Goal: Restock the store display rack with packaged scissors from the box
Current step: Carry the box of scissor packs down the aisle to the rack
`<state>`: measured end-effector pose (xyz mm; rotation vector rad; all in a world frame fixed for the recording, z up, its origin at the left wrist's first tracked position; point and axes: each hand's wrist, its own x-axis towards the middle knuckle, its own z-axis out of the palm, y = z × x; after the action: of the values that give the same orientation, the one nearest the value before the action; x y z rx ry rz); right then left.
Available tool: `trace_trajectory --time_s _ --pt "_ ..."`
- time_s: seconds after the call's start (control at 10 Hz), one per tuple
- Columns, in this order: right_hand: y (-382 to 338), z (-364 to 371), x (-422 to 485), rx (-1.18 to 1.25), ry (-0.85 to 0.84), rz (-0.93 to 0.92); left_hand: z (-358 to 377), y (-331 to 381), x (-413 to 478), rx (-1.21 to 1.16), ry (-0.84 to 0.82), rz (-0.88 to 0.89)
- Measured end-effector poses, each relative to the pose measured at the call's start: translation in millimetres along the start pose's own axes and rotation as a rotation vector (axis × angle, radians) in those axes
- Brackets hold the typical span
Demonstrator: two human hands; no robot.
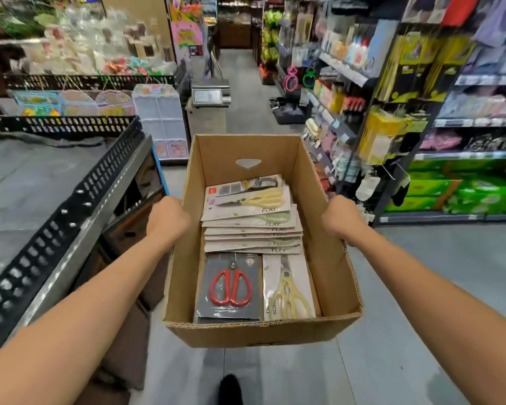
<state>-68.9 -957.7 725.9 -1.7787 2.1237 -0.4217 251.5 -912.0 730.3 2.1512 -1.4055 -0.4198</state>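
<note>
I see the left hand (167, 218) and right hand (341, 218) gripping the box (246, 331) by its sides. Inside it the packaged scissors (247, 217) lie stacked

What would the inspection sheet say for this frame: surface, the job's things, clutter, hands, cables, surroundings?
Surface: grey shop floor; the cardboard box is carried above it, not set down.
Job's things: the box is open and holds a red-handled scissors pack, a cream-handled pack beside it, and a stack of packs behind them. Which rack is to be restocked cannot be told.
Clutter: a dark object on the aisle floor ahead.
Hands: the left hand grips the box's left wall, the right hand its right wall.
Cables: nothing seen.
Surroundings: stocked shelves on the right, a black-railed table on the left, a weighing scale ahead.
</note>
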Motion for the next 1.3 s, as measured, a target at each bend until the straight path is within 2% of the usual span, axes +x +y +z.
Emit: trace_trajectory --time_s 0.3,0.8,1.1,1.2,1.3 --pt "-77 -7 229 -0.001 0.018 0.045 33 82 261 0.086 -0.047 0.102" --pt "-158 -70 700 -0.091 -0.021 -0.034 117 268 679 0.032 0.003 0.128" --pt "-225 -88 940 0.016 0.015 -0.035 170 351 928 0.099 -0.026 0.137" --pt "-245 -79 1055 -0.145 -0.011 -0.019 195 371 1021 0.105 0.006 0.127" --pt "-268 -75 1137 -0.125 -0.014 -0.009 217 396 1115 0.153 -0.025 0.152"
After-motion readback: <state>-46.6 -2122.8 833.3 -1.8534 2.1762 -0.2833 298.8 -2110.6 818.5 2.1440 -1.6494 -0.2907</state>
